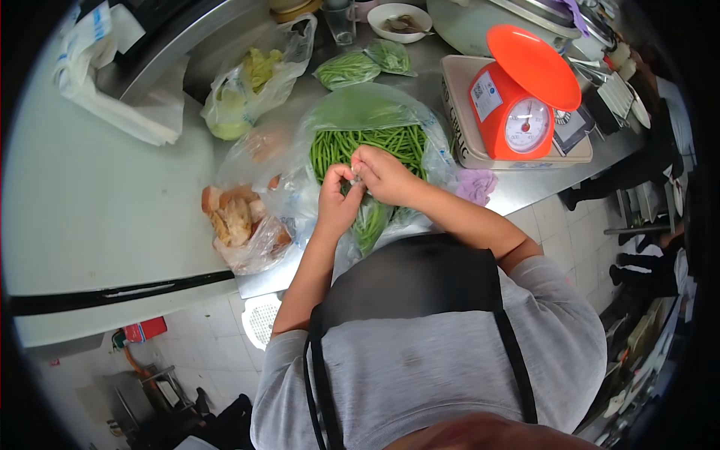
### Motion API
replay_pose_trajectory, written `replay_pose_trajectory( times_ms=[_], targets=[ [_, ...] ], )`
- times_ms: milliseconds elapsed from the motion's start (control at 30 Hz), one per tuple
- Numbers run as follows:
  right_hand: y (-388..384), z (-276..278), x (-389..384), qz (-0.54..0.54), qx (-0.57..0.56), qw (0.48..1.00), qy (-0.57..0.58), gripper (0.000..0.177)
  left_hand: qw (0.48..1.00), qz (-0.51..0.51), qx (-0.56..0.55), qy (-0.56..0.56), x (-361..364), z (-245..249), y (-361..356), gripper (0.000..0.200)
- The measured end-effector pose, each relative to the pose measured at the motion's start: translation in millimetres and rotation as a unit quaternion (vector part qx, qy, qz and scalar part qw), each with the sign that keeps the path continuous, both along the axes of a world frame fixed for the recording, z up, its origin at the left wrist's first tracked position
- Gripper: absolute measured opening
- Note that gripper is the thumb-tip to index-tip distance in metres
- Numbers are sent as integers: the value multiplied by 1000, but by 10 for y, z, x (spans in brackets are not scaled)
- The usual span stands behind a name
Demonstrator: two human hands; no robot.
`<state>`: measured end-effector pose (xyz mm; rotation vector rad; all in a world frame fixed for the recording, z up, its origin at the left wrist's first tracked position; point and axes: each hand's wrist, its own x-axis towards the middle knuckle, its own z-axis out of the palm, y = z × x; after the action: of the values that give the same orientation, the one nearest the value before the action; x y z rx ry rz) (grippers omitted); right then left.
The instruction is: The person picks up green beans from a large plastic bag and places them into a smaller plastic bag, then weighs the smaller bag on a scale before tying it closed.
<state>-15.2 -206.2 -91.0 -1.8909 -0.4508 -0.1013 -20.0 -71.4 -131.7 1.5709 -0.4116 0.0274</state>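
Note:
Both of my hands meet at the gathered neck of a small clear plastic bag of green beans [370, 226], which hangs just below them. My left hand [340, 202] pinches the neck from the left, fingers closed. From the right, my right hand [381, 175] pinches the same neck, its fingertips touching the left ones. Right behind my hands, a large open plastic bag [360, 101] holds a heap of loose green beans [367, 142]. Two filled bags of green beans [347, 70] lie farther back on the metal table.
An orange kitchen scale [517, 101] stands on a beige box [459, 142] at right, beside a crumpled purple cloth [476, 184]. Bread pieces in plastic [236, 217] and a bag of leafy vegetable [251, 86] lie at left. A white bowl [399, 21] with spoons sits behind.

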Motion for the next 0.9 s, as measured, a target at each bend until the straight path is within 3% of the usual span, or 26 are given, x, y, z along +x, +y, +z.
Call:
replay_pose_trajectory(
  times_ms=[67, 200, 267, 300, 333, 367, 433, 500, 600, 700, 767, 833, 867, 900],
  targets=[
    [-2, 118, -60, 7, 4, 999, -37, 8, 1000, -5, -23, 12, 28, 32, -18, 22],
    [-141, 380, -97, -16, 37, 997, -68, 9, 992, 35, 98, -77, 158, 341, -67, 18],
    [-349, 686, -118, -68, 87, 993, -35, 9, 997, 58, 36, -24, 343, 496, -140, 18],
    [-524, 774, -81, -145, 13, 986, -75, 10, 998, 53, -1, 18, 431, 653, -169, 20],
    [-707, 809, -65, -221, -60, 967, -113, 11, 996, 78, -5, -50, 607, 705, -177, 21],
    [-848, 726, -105, -240, -134, 958, -81, 12, 988, 102, -8, -119, 772, 762, -202, 22],
    [-1065, 430, -136, -271, -279, 921, -16, 14, 980, 160, -41, -108, 870, 1284, -373, 23],
    [-1046, 218, -237, -230, -375, 893, 99, 18, 967, 134, -157, -148, 1213, 1441, -504, 22],
    [-1063, -207, -221, -274, -320, 897, 133, 20, 947, 139, -233, -174, 1663, 1514, -812, 22],
    [-1014, -349, -186, -292, -313, 883, 191, 21, 927, 225, -235, -189, 2155, 1219, -1132, 22],
    [-1010, -528, -159, -335, -295, 886, 128, 24, 953, 235, -145, -124, 2236, 869, -1217, 21],
    [-1014, -614, -163, -347, -301, 882, 103, 23, 977, 190, -86, 32, 2420, 337, -1125, 17],
    [-1024, -634, -153, -339, -316, 880, 108, 20, 977, 155, -73, 124, 2434, 210, -1046, 17],
    [-1027, -653, -128, -330, -330, 878, 111, 17, 982, 115, -69, 132, 2310, 316, -968, 16]
  ],
)
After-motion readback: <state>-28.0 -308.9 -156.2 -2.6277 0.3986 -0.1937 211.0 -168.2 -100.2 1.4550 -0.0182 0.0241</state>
